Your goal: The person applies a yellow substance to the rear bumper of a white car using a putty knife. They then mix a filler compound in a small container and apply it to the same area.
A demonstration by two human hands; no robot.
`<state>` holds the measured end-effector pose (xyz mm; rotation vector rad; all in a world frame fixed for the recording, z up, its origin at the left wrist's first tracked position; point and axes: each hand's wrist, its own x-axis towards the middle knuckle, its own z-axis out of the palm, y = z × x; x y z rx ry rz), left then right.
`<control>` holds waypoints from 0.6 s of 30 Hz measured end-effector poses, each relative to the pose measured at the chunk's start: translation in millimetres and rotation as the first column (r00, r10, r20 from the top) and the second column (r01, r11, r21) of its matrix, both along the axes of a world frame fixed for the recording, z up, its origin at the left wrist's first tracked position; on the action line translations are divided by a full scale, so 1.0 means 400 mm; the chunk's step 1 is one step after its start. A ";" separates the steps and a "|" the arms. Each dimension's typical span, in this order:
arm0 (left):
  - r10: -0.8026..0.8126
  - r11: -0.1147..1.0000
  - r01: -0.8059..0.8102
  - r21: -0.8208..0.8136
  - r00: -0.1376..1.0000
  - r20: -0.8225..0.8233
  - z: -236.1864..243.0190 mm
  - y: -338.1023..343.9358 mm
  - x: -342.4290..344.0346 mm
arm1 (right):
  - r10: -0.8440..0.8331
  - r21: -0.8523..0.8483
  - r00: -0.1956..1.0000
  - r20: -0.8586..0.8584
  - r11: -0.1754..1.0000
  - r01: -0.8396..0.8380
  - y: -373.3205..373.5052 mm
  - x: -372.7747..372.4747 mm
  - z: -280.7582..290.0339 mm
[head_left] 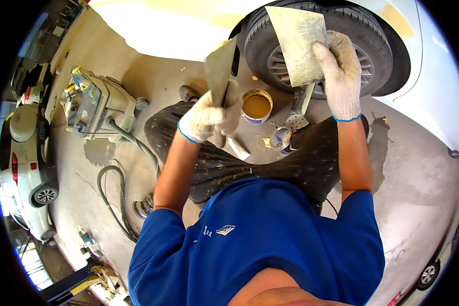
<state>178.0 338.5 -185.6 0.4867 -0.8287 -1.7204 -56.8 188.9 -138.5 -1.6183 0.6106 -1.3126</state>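
Observation:
Both my hands wear off-white knit gloves with blue cuffs. My left hand is closed around the handle end of a putty knife, its greyish blade pointing up. To the right, my right hand pinches a wide, flat putty spreader between thumb and fingers. Its pale surface looks smeared. The two tools are apart. Behind the spreader is a car wheel, partly hidden. Between my knees, on the floor, stands an open tin of yellow-brown paste.
A white car panel with tan patches stretches ahead. Near my knees lie a white tube, a round container and a perforated metal piece. At left stands a wheeled machine with a grey hose. Parked cars line the left.

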 end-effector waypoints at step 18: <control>-0.185 0.979 0.201 0.043 0.953 -0.241 -0.053 0.015 -0.037 | 0.334 0.105 0.932 0.142 0.931 -0.349 0.105 0.140 0.002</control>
